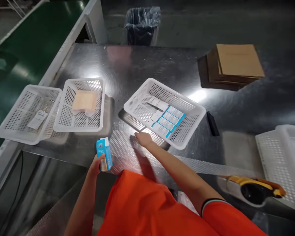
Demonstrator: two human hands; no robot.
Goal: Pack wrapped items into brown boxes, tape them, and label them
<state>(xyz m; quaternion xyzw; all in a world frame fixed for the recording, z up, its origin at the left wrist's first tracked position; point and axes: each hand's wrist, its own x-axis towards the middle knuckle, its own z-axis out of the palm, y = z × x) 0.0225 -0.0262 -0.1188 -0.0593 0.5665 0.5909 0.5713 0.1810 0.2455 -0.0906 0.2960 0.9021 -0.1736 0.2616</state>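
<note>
My left hand (98, 163) holds a blue and white box (104, 154) upright near the table's front edge. Just right of it, a sheet of bubble wrap (123, 147) lies on the metal table and hangs over the edge. My right hand (144, 139) is over the bubble wrap with its fingers pressed together; whatever they pinch is too small to make out. Beyond that hand stands a white basket (186, 141) containing several blue and white boxes (167, 122) and some plain white ones (158, 103).
Two white baskets (101, 108) (5, 129) stand at the left beside a green conveyor (29, 42). Stacked cardboard (241, 60) is back right, a black object (212, 123) nearer. A yellow tape dispenser (254, 186) and more baskets (272, 157) are at right; a lined bin (142, 32) stands behind.
</note>
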